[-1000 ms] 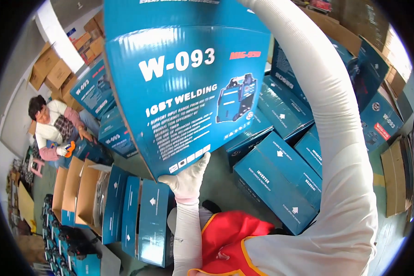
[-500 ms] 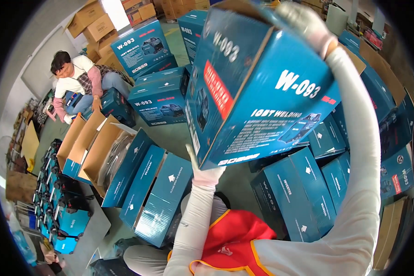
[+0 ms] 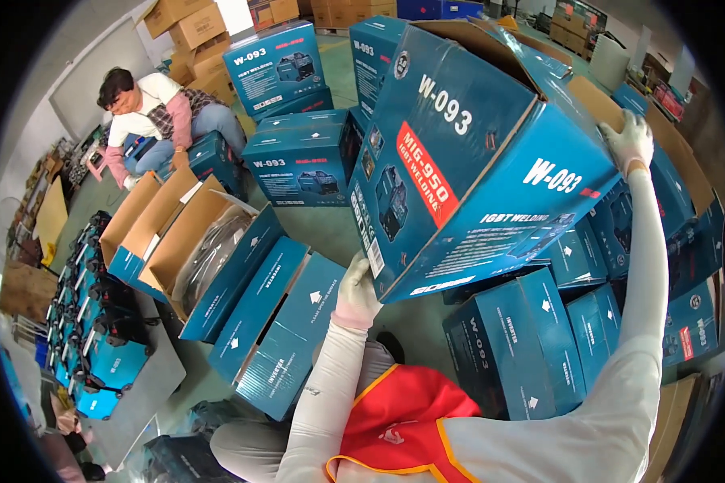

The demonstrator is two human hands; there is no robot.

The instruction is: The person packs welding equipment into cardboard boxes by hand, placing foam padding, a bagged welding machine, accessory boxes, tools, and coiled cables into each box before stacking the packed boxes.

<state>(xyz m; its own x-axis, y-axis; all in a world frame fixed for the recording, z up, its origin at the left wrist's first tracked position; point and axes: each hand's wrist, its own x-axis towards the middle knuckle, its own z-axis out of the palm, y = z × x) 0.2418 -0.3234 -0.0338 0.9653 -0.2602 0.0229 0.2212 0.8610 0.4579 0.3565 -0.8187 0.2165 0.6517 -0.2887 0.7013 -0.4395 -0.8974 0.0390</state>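
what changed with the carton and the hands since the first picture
The blue carton has swung rightward and turned, bringing its red panel into view. The right hand has moved down and right, to the carton's right edge. The left hand still supports its lower corner; the co-worker remains at the left and surrounding cartons look unmoved.

Looks down and forward from the head, fisheye-wide, close to left hand (image 3: 357,293) and right hand (image 3: 631,142), reaching far beyond both.
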